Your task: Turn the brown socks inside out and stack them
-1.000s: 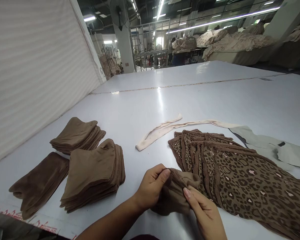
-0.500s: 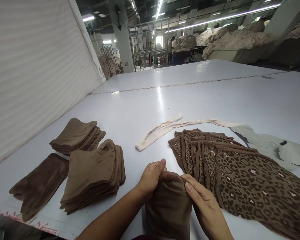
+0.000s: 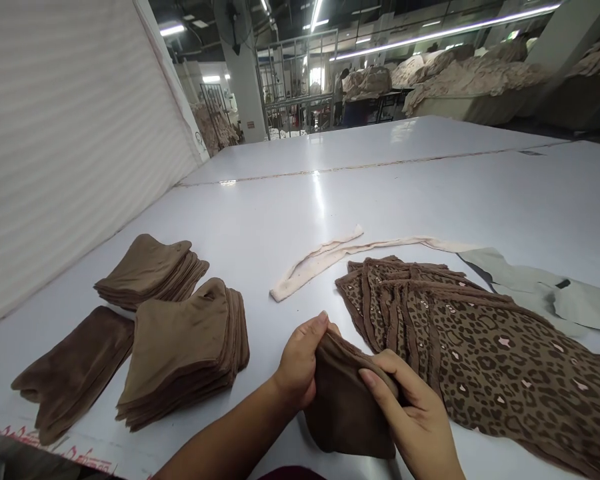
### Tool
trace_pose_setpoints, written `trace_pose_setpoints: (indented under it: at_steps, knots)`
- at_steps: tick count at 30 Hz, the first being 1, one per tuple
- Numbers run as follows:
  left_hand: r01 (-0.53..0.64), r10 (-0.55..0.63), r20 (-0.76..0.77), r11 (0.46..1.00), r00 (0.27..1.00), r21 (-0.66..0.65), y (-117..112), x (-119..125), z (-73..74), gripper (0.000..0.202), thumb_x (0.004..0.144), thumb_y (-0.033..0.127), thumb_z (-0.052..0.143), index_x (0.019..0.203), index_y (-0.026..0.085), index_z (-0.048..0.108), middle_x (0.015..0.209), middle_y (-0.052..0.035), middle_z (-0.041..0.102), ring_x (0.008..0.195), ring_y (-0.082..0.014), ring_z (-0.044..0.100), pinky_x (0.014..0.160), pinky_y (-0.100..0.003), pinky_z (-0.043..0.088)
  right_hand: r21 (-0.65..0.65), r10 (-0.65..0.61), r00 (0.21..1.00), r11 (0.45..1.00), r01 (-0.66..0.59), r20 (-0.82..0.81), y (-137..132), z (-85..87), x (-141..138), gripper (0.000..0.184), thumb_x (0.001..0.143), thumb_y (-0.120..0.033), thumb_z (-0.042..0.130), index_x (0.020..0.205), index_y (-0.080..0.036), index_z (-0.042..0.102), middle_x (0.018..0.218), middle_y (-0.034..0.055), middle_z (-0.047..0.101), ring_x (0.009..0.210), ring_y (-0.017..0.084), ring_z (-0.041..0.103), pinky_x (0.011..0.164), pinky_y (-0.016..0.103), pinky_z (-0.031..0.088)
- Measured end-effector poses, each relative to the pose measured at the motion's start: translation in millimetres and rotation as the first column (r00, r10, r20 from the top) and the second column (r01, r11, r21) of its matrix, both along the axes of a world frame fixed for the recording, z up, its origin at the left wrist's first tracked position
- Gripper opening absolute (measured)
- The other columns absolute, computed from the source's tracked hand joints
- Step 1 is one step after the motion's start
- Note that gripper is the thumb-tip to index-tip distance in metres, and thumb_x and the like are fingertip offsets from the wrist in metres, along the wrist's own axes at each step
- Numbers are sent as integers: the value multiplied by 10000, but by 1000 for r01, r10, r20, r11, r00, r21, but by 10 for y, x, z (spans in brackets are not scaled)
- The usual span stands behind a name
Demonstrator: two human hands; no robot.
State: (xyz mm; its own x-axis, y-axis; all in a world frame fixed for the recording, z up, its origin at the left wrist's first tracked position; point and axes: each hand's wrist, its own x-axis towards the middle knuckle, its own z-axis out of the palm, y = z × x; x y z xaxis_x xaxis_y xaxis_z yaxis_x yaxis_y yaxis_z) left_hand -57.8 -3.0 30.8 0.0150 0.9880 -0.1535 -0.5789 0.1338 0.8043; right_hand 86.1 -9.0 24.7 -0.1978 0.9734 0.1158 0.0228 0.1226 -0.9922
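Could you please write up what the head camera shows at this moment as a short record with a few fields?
Setting: large white cutting table in a fabric workshop
Left hand: grips the top edge of a plain brown fabric piece
Right hand: fingers pinch the same piece from the right
Left of the hands: three stacks of brown pieces
Right of the hands: fanned leopard-print pieces
Farther back: cream fabric strip, grey-green fabric

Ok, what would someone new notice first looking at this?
Both hands, left hand and right hand, pinch a plain brown fabric piece at the near edge. To the right fans a leopard-print stack; to the left sit plain brown stacks on the white table.
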Motion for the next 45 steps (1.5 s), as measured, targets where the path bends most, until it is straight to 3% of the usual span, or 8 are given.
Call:
trace_pose_setpoints:
  at_steps: [7,13,17,21,25,32,41,45]
  knots:
    - [238,-1,-624,925,782,296,-93,-188,134,198,809,341,611,814,148,570,783,-21,507,736,-129,444,697,-243,364,-69,-76,995,994,81,70,-32,-30,60,214,804,-418,586,715,-228,542,684,-31,497,622,130,447,562,203,366]
    - [-49,92,-406,992,909,116,-3,-218,32,398,812,497,561,620,161,466,546,43,420,520,-80,372,524,-212,310,-28,262,916,964,-266,303,28,57,198,297,870,-434,471,675,-214,508,650,-25,469,609,138,482,585,225,387]
    - [85,-63,-357,995,932,49,43,-386,147,292,751,422,669,737,151,558,650,20,537,587,-86,470,574,-199,362,-149,449,752,888,-435,482,154,22,408,331,878,-461,452,683,-209,541,680,-9,512,647,150,533,587,224,418]
    - [309,-264,-335,947,904,90,-25,-443,220,333,733,263,713,1017,188,555,924,-34,595,798,-124,547,724,-222,410,-73,363,770,920,-385,524,253,-67,549,235,869,-435,489,820,-232,598,831,15,595,802,178,588,711,235,457]
    - [268,-216,-381,959,899,90,-77,-290,147,248,714,288,725,856,146,578,766,-13,574,687,-103,500,641,-212,386,129,196,868,951,-282,456,226,-29,396,208,854,-368,542,1039,-276,561,1077,31,581,1016,190,554,837,240,443]
    - [220,-149,-419,967,896,127,-95,-168,109,346,761,461,638,689,122,623,621,1,524,613,-104,460,614,-230,376,209,283,918,915,-346,279,124,23,72,227,922,-276,429,714,-218,498,711,-8,475,679,140,497,616,234,417]
    - [100,-30,-452,986,892,131,-133,-37,54,398,777,496,601,624,133,544,559,26,437,537,-84,367,533,-220,319,208,189,934,943,-259,304,63,14,69,281,893,-313,482,634,-209,448,626,-25,448,597,127,469,565,225,392]
    - [109,-36,-386,980,922,167,-112,-120,75,235,780,378,645,820,152,598,753,-23,584,686,-122,498,660,-235,389,33,320,880,935,-354,351,129,53,237,252,884,-375,483,714,-208,566,688,-1,523,656,151,533,603,234,425]
